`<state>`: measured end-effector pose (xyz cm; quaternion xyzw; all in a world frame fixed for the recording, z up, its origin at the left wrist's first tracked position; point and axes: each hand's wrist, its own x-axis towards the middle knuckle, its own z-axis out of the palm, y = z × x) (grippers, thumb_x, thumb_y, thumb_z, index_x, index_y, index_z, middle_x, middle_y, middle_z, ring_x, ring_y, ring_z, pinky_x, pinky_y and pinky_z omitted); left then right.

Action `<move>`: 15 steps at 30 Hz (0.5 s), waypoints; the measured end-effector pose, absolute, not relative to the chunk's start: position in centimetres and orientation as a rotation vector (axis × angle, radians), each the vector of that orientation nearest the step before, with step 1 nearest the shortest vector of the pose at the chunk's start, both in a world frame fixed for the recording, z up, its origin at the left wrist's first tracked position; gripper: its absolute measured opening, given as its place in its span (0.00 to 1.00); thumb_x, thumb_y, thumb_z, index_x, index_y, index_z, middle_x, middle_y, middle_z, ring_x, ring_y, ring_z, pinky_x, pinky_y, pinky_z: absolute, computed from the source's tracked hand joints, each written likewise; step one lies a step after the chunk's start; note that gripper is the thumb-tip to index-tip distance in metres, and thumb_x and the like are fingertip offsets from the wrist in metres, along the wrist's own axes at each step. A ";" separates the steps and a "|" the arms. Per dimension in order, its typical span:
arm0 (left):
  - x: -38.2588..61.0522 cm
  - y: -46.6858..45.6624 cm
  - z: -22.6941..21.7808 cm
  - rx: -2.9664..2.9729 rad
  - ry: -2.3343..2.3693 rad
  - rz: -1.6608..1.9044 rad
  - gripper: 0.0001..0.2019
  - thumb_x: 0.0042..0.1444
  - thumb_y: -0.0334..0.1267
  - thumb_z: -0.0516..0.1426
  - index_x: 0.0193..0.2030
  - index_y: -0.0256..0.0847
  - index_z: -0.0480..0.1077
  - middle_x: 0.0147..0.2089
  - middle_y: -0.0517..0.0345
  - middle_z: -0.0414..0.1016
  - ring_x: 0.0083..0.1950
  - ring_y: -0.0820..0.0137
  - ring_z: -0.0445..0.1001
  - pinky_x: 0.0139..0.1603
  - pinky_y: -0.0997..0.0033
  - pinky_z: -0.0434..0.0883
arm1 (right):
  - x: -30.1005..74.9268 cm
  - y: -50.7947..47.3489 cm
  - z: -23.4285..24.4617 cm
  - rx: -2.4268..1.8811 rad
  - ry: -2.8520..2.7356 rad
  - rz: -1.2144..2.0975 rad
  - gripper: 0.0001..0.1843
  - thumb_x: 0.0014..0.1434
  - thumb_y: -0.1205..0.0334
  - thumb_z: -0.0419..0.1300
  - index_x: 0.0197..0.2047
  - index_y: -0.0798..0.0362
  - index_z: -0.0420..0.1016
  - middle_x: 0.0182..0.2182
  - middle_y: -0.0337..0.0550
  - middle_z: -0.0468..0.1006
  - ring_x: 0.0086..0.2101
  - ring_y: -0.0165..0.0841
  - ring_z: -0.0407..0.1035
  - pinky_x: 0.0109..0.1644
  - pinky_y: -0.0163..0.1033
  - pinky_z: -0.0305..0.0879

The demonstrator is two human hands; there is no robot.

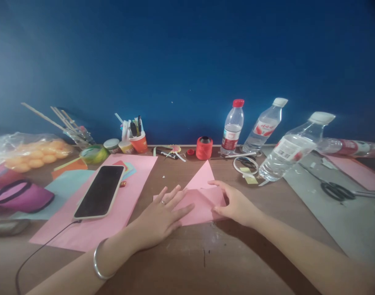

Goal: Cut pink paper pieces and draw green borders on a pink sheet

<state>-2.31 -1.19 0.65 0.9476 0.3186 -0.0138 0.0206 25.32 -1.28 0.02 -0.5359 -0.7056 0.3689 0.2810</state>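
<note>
A folded sheet of pink paper point(202, 203) lies on the brown table in front of me, with one pointed corner sticking up toward the wall. My left hand point(164, 213), fingers spread, rests flat on its left part. At the right edge, my right hand point(236, 203) grips the paper between thumb and fingers, and the layer there looks slightly raised. Beyond the point of the paper stands a red spool of thread point(204, 148).
On the left, a phone point(101, 190) with a cable lies on pink sheets point(141, 172). Water bottles point(232, 129) and a ring of white tape point(245, 164) stand behind right. Scissors point(333, 191) lie on a grey sheet point(322, 213). An orange cup point(138, 142) holds pens.
</note>
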 end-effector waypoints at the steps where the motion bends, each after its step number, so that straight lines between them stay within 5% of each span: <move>1: -2.2 -1.2 0.8 2.945 0.935 -0.042 0.27 0.65 0.35 0.45 0.67 0.60 0.43 0.71 0.61 0.28 0.70 0.51 0.37 0.64 0.41 0.40 | 25.3 -1.3 0.0 -1.443 -1.885 0.988 0.36 0.44 0.65 0.62 0.58 0.51 0.62 0.47 0.46 0.73 0.43 0.41 0.69 0.48 0.45 0.63; 4: -2.2 -1.2 1.0 2.930 0.730 -0.043 0.31 0.62 0.28 0.44 0.68 0.55 0.41 0.71 0.64 0.37 0.70 0.58 0.39 0.67 0.49 0.40 | 25.2 -1.3 -0.2 -1.476 -1.880 0.967 0.34 0.44 0.65 0.62 0.57 0.50 0.62 0.41 0.43 0.75 0.37 0.39 0.70 0.43 0.43 0.65; 7: -2.4 -1.0 1.1 2.832 0.629 -0.043 0.29 0.64 0.33 0.44 0.69 0.50 0.37 0.70 0.63 0.42 0.70 0.62 0.42 0.68 0.57 0.43 | 25.1 -1.3 -0.3 -1.468 -1.895 0.932 0.33 0.43 0.66 0.62 0.55 0.50 0.63 0.41 0.42 0.75 0.37 0.38 0.69 0.43 0.42 0.64; 15: -2.6 -0.9 1.7 2.738 0.569 -0.087 0.32 0.64 0.44 0.48 0.69 0.50 0.35 0.71 0.60 0.39 0.70 0.58 0.40 0.68 0.54 0.43 | 25.0 -1.3 0.1 -1.454 -1.914 0.943 0.31 0.43 0.66 0.61 0.53 0.52 0.66 0.38 0.41 0.76 0.35 0.37 0.69 0.41 0.41 0.64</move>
